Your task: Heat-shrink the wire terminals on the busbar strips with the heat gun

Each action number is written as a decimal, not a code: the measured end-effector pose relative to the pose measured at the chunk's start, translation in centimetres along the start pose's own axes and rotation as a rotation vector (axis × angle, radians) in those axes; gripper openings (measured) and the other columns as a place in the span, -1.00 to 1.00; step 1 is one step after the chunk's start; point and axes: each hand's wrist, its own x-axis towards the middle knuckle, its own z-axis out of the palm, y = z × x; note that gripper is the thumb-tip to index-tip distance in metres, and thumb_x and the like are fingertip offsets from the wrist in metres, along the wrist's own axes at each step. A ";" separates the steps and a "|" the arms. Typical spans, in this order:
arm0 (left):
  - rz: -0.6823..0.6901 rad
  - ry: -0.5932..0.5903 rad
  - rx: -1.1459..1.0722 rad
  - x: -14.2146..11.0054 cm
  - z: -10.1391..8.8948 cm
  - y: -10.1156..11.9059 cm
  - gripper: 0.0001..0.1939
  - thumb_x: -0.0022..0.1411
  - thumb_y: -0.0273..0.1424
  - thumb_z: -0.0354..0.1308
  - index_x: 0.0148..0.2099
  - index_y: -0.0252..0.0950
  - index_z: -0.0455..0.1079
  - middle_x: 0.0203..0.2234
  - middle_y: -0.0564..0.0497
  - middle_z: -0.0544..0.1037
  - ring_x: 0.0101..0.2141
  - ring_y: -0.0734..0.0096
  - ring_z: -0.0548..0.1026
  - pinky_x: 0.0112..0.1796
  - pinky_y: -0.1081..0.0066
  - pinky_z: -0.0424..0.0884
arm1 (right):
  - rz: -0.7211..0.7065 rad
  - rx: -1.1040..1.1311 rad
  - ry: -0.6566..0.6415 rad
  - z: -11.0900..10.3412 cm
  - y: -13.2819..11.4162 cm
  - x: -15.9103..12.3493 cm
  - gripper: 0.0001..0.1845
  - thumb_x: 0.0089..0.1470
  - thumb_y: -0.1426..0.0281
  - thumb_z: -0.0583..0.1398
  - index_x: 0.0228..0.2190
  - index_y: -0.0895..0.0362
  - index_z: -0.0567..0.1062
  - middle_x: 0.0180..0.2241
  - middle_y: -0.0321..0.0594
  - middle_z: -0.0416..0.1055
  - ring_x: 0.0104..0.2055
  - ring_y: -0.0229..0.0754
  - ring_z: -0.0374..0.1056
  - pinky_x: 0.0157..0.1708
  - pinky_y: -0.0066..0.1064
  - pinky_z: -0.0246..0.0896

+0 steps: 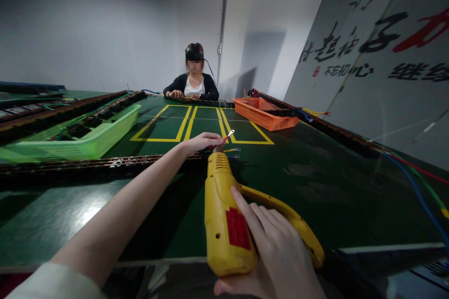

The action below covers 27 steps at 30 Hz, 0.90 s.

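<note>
Lower centre: the yellow heat gun [222,215], largest item, nozzle pointing up-frame, is gripped in your right hand [277,243]. Frame centre: your left hand [205,142] pinches the smaller red lead [225,138] beside the nozzle.

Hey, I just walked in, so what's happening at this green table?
The person's right hand grips a yellow heat gun, its nozzle up close to a red wire end with a metal lug that the left hand holds. Another lug, on a yellow wire, sits just beside. Across the table, a co-worker sits with both hands near the table's far edge.
</note>
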 end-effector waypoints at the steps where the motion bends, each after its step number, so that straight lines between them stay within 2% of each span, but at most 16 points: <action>1: 0.000 0.008 0.001 0.0 0.0 -0.1 -0.63 0.06 -0.10 0.19 -0.30 -0.34 0.44 -0.42 0.06 0.45 -0.38 0.47 0.35 -0.32 0.46 0.24 | -0.004 -0.004 0.013 0.0 -0.1 0.0 0.42 -0.46 -0.40 0.10 0.25 0.24 -0.09 -0.21 -0.09 0.42 -0.24 -0.01 0.39 -0.22 -0.23 0.30; 5: 0.007 0.040 -0.022 0.0 0.0 -0.3 -0.61 0.02 -0.08 0.22 -0.33 -0.35 0.45 -0.44 0.05 0.45 -0.39 0.47 0.35 -0.32 0.46 0.22 | -0.031 -0.003 0.032 -0.1 0.1 0.0 0.40 -0.47 -0.42 0.07 0.22 0.24 0.00 -0.23 -0.12 0.43 -0.24 -0.03 0.39 -0.22 -0.24 0.30; 11: -0.006 0.024 -0.080 -0.2 0.1 -0.3 -0.60 -0.02 -0.08 0.25 -0.33 -0.34 0.47 -0.40 0.01 0.51 -0.34 0.40 0.40 -0.27 0.43 0.26 | -0.039 -0.004 0.012 -0.4 1.5 0.0 0.43 -0.51 -0.40 0.14 0.24 0.20 -0.05 -0.23 -0.15 0.44 -0.28 -0.04 0.41 -0.27 -0.23 0.33; 15: -0.044 0.045 -0.089 -0.4 0.1 -0.1 -0.61 -0.04 -0.09 0.28 -0.32 -0.33 0.49 -0.37 0.00 0.53 -0.32 0.38 0.43 -0.23 0.41 0.28 | -0.008 -0.009 -0.012 -0.6 3.2 -0.3 0.40 -0.42 -0.38 0.12 0.26 0.18 -0.13 -0.16 -0.11 0.43 -0.18 -0.01 0.41 -0.23 -0.21 0.34; 20: -0.066 0.059 -0.068 -0.6 0.2 0.3 -0.61 -0.06 -0.10 0.30 -0.31 -0.31 0.52 -0.34 0.01 0.56 -0.25 0.34 0.44 -0.18 0.41 0.27 | 0.038 -0.063 -0.027 -0.8 4.9 -0.6 0.30 -0.28 -0.32 0.13 0.27 0.19 -0.15 -0.08 -0.05 0.40 -0.09 0.00 0.38 -0.17 -0.22 0.33; 27: -0.136 0.090 -0.037 -0.4 0.0 -0.3 -0.58 -0.04 -0.06 0.25 -0.26 -0.29 0.54 -0.28 0.01 0.58 -0.22 0.30 0.45 -0.20 0.41 0.30 | 0.037 -0.071 -0.002 -0.8 4.6 -0.4 0.28 -0.25 -0.29 0.14 0.27 0.20 -0.16 -0.10 -0.05 0.41 -0.12 0.00 0.38 -0.18 -0.21 0.33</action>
